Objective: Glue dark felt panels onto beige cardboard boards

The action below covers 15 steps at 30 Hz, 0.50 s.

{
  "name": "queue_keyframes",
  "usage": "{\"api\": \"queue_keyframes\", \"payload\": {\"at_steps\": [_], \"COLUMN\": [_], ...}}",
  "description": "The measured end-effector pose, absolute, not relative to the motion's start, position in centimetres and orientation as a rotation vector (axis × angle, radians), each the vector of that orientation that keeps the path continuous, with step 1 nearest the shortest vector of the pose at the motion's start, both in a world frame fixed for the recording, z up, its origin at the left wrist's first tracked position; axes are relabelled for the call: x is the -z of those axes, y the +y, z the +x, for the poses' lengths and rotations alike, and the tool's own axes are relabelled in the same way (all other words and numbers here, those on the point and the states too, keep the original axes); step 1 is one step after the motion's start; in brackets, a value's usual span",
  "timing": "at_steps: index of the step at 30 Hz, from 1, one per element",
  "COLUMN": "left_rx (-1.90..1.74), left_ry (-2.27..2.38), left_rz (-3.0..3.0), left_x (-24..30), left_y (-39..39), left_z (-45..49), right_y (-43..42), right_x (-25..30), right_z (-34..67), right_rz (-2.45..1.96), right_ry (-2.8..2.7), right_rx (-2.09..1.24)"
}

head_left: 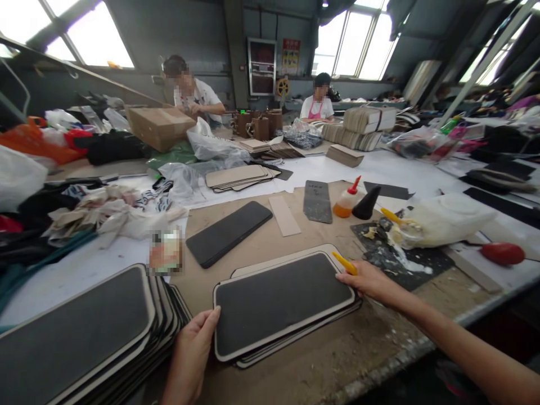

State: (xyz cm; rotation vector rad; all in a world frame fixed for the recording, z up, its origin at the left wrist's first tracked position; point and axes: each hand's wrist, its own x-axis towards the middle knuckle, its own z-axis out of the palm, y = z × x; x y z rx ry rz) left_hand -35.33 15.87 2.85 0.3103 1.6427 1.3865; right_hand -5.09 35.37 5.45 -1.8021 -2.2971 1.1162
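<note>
A rounded rectangular panel point(282, 304), dark grey with a beige border, lies on top of a few similar pieces in front of me. My left hand point(194, 343) pinches its left edge between thumb and fingers. At its upper right corner, my right hand point(369, 281) grips the panel, and a yellow pointed stick-like tool point(345, 262) juts up from the same hand. What the tool is I cannot make out. To the left stands a tall stack of matching panels point(80, 320). Behind the held panel lies a plain dark board point(230, 232), set at an angle.
A glue-smeared dark sheet point(405, 259) lies right, with a white plastic jug point(447, 219) on its side. Near it are a red-capped bottle point(348, 198), a black cone point(367, 202) and a grey template point(318, 201). Cloth scraps point(105, 211) lie left. Two people sit beyond.
</note>
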Motion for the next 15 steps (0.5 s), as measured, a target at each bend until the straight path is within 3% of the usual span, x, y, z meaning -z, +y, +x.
{"api": "queue_keyframes", "payload": {"at_steps": [10, 15], "left_rx": [-1.391, -1.351], "left_ry": [1.609, 1.6], "left_rz": [0.268, 0.268], "left_x": [-4.2, -4.1], "left_y": [16.1, 16.2], "left_z": [-34.7, -35.0], "right_y": [35.1, 34.7], "right_x": [-7.0, -7.6], "right_z": [-5.3, -5.5], "right_rz": [-1.717, -1.787], "right_ry": [-2.125, -2.081], "right_rx": [-1.479, -1.468]}}
